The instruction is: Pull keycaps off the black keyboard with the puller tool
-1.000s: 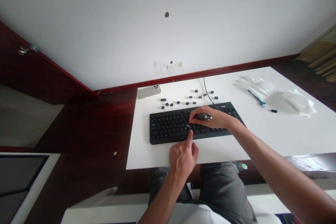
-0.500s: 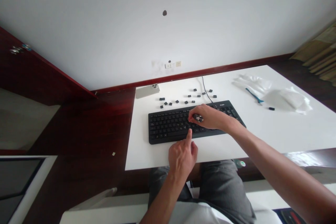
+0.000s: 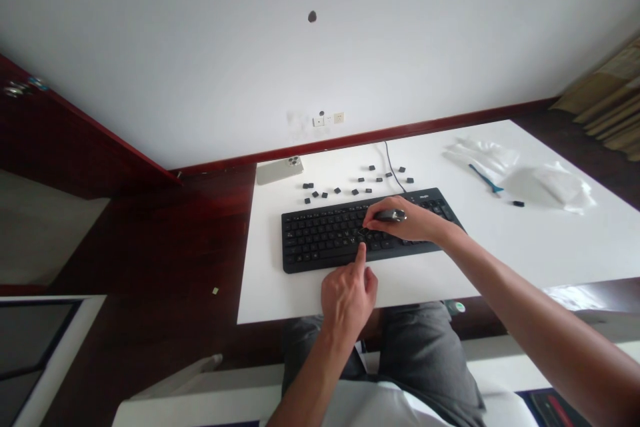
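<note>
A black keyboard lies on the white table, with bare spots among its middle keys. My left hand rests at its front edge, index finger stretched onto the lower keys, thumb apart and the other fingers curled; it holds nothing. Over the middle keys, my right hand is closed round a slim dark tool with a shiny end. Its fingertips and the tool's lower tip are close to the keys; I cannot make out the tip clearly. Several loose black keycaps lie behind the keyboard.
At the back left lies a phone. To the right are a blue brush, a small black piece, a crumpled clear plastic bag and a white plastic packet. A cable runs from the keyboard to the back edge.
My right hand has shifted slightly right and tilted, so the tool now lies flatter, its shiny end pointing right. The left hand keeps its place. The view has moved slightly.
</note>
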The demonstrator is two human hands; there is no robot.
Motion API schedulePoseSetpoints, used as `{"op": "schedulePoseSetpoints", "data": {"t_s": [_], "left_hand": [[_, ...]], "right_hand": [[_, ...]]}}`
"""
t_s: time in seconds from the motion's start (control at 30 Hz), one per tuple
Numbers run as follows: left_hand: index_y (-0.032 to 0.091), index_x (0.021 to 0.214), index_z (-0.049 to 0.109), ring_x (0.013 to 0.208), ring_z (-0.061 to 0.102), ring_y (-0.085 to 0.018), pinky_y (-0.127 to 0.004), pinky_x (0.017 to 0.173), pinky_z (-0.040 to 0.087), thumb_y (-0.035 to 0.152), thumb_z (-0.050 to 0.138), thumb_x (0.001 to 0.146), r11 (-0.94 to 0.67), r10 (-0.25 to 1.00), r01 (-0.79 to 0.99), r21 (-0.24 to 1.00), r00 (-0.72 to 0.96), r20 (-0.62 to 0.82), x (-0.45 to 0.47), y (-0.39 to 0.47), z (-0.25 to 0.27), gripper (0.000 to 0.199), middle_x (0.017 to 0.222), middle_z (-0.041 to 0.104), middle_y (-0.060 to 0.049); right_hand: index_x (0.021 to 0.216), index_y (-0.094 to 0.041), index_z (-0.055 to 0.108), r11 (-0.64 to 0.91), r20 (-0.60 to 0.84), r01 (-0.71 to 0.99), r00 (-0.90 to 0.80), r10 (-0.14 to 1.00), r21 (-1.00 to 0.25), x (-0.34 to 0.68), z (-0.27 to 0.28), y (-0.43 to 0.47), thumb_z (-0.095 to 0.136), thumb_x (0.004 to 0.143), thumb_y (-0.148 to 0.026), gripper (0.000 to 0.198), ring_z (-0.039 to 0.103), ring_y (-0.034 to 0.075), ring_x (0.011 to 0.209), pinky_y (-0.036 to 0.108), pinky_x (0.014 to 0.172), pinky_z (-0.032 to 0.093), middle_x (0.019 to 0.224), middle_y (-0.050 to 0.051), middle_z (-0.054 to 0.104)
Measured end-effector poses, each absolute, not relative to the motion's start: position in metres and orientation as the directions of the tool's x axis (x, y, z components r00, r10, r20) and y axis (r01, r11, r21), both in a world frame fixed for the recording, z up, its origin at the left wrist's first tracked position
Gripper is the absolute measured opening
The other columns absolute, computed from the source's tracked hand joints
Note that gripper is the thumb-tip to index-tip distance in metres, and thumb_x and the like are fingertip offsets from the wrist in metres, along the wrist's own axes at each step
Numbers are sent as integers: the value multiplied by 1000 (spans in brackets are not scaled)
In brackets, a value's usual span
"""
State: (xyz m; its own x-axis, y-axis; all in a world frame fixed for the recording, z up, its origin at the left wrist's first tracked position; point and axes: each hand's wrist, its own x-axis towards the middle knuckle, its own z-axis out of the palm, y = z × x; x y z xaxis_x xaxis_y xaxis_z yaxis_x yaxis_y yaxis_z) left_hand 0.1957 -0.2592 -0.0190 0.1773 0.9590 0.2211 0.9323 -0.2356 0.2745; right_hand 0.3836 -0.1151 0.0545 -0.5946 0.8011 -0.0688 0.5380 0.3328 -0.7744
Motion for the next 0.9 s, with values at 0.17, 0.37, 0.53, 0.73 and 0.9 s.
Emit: {"op": "schedulePoseSetpoints", "data": {"t_s": [0.17, 0.37, 0.53, 0.73, 0.9], "left_hand": [[23, 148, 64, 67, 71, -17, -28, 63, 50, 25, 63, 98, -231, 961, 933, 276, 175, 213, 196, -259, -17, 50, 78, 77, 0], [23, 149, 63, 68, 72, -17, -28, 63, 50, 25, 62, 98, -226, 966, 936, 271, 180, 185, 195, -257, -15, 51, 79, 77, 0], [23, 151, 61, 69, 71, -17, -29, 63, 49, 27, 60, 100, -231, 966, 937, 261, 189, 174, 195, -258, -15, 51, 79, 77, 0], [23, 151, 61, 70, 72, -17, -29, 63, 49, 27, 60, 100, -229, 967, 939, 255, 190, 170, 195, -258, -15, 51, 83, 78, -1], [25, 150, 62, 70, 71, -17, -29, 63, 49, 28, 59, 101, -225, 969, 935, 273, 185, 166, 194, -258, -15, 50, 82, 78, -1]], "right_hand": [[97, -21, 80, 356, 10, 541, -539, 842, -762, 385, 48, -133, 65, 96, -32, 19, 76, 22, 92, 32, 87, 56, 98, 6, 82], [97, -19, 79, 377, 41, 570, -514, 857, -730, 378, 50, -154, 63, 91, -19, 17, 75, 24, 85, 33, 79, 56, 94, 10, 81], [87, -20, 76, 399, -87, 677, -563, 822, -619, 365, 63, -142, 60, 77, -2, 27, 73, 22, 83, 29, 76, 51, 90, 6, 80], [87, -21, 75, 443, -172, 750, -582, 795, -491, 357, 77, -143, 56, 69, 6, 37, 72, 23, 85, 29, 70, 44, 89, 5, 79], [87, -22, 75, 406, -136, 713, -570, 810, -571, 363, 72, -147, 57, 77, 0, 30, 73, 22, 83, 29, 74, 48, 91, 5, 80]]}}
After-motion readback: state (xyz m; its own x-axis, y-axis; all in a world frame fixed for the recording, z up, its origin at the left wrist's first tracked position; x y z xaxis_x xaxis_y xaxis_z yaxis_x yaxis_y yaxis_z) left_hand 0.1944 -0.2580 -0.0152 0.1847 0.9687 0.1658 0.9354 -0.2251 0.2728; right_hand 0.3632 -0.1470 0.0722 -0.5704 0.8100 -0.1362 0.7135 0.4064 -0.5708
